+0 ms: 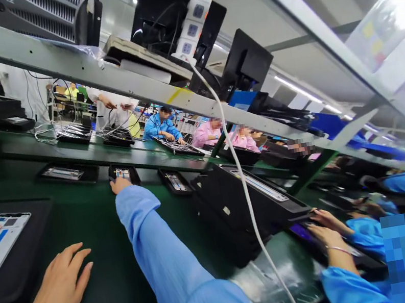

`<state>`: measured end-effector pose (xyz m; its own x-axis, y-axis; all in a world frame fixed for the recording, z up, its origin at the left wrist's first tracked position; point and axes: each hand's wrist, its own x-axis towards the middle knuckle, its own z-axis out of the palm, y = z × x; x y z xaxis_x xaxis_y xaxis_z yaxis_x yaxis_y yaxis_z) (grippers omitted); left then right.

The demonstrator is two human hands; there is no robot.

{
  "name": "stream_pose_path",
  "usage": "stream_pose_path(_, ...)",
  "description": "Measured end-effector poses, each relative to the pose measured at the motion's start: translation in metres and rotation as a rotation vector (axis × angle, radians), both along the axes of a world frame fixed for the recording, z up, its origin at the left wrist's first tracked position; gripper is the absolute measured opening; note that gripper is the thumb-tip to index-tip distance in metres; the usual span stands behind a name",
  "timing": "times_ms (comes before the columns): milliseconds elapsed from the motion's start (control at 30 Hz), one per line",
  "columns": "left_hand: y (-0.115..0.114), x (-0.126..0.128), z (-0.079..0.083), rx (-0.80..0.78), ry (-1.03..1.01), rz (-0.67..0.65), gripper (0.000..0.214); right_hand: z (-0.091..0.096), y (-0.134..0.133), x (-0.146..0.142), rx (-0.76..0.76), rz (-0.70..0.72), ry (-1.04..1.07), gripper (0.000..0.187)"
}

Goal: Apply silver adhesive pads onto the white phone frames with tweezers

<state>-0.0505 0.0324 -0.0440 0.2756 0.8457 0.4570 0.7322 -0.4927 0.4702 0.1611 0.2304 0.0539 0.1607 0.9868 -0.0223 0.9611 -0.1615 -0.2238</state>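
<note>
At the back of the green bench, the person's right hand touches the left edge of a small black tray with a phone part lying in it; from here I can't tell whether those fingers are clamped. The left hand hovers nearer, fingers stretched and slightly apart, beside a pale phone frame with blue strips on a black pad. Farther right, a pale sticker marks a stack of black trays, any print too small to read.

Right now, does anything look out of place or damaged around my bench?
Yes, the white cable dangles from the power strip in front of the stacked black trays, where it might snag your right sleeve. No spill or damage shows.
</note>
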Motion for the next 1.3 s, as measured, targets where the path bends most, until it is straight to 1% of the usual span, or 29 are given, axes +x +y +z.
stream_pose_path(133,-0.004,0.002,0.0,0.001,0.011,-0.019,0.04,-0.008,-0.023,0.034,-0.091,0.01,-0.163,0.035)
stream_pose_path(233,-0.006,0.004,0.0,0.017,0.037,-0.04,0.038,-0.01,-0.039,0.053,-0.099,0.053,-0.255,0.035)
stream_pose_path(300,-0.007,0.004,0.001,0.026,0.056,-0.048,0.037,-0.007,-0.043,0.057,-0.091,0.093,-0.306,0.035)
stream_pose_path(433,-0.008,0.003,0.003,0.026,0.072,-0.044,0.036,0.008,-0.045,0.05,-0.084,0.213,-0.386,0.034)
stream_pose_path(533,-0.009,0.003,0.006,0.018,0.072,-0.024,0.038,0.018,-0.06,0.044,-0.097,0.326,-0.423,0.035)
stream_pose_path(600,-0.011,0.004,0.01,0.01,0.065,0.004,0.044,0.023,-0.083,0.04,-0.112,0.405,-0.434,0.034)
stream_pose_path(667,-0.013,0.006,0.014,0.001,0.059,0.031,0.051,0.026,-0.115,0.035,-0.132,0.492,-0.429,0.031)
stream_pose_path(733,-0.015,0.01,0.018,-0.008,0.059,0.037,0.055,0.027,-0.155,0.03,-0.163,0.595,-0.407,0.03)
stream_pose_path(800,-0.017,0.013,0.02,-0.015,0.064,0.025,0.055,0.026,-0.197,0.025,-0.215,0.698,-0.374,0.03)
stream_pose_path(867,-0.019,0.015,0.02,-0.025,0.072,0.002,0.055,0.024,-0.238,0.022,-0.319,0.835,-0.32,0.03)
stream_pose_path(900,-0.02,0.015,0.02,-0.032,0.076,-0.013,0.056,0.023,-0.256,0.021,-0.383,0.895,-0.275,0.031)
stream_pose_path(967,-0.021,0.014,0.018,-0.053,0.085,-0.048,0.057,0.022,-0.284,0.023,-0.469,0.956,-0.146,0.032)
stream_pose_path(1033,-0.022,0.012,0.014,-0.079,0.092,-0.078,0.06,0.023,-0.3,0.031,-0.474,0.972,0.092,0.032)
stream_pose_path(1067,-0.023,0.012,0.012,-0.094,0.097,-0.09,0.062,0.022,-0.303,0.038,-0.428,0.946,0.247,0.032)
stream_pose_path(1100,-0.023,0.011,0.01,-0.109,0.103,-0.099,0.063,0.02,-0.303,0.046,-0.344,0.877,0.417,0.031)
stream_pose_path(1133,-0.024,0.011,0.008,-0.126,0.111,-0.105,0.063,0.016,-0.3,0.056,-0.229,0.763,0.58,0.032)
stream_pose_path(1167,-0.025,0.011,0.006,-0.143,0.122,-0.111,0.062,0.011,-0.296,0.068,-0.084,0.589,0.719,0.036)
stream_pose_path(1200,-0.026,0.011,0.003,-0.158,0.132,-0.118,0.06,0.003,-0.292,0.079,0.068,0.371,0.843,0.042)
stream_pose_path(1233,-0.028,0.011,0.0,-0.17,0.14,-0.129,0.058,-0.005,-0.287,0.09,0.194,0.186,0.942,0.047)
stream_pose_path(1267,-0.031,0.011,-0.003,-0.179,0.148,-0.146,0.057,-0.014,-0.284,0.101,0.302,0.009,1.023,0.048)
stream_pose_path(1300,-0.035,0.011,-0.007,-0.181,0.152,-0.161,0.058,-0.023,-0.282,0.109,0.361,-0.136,1.088,0.049)
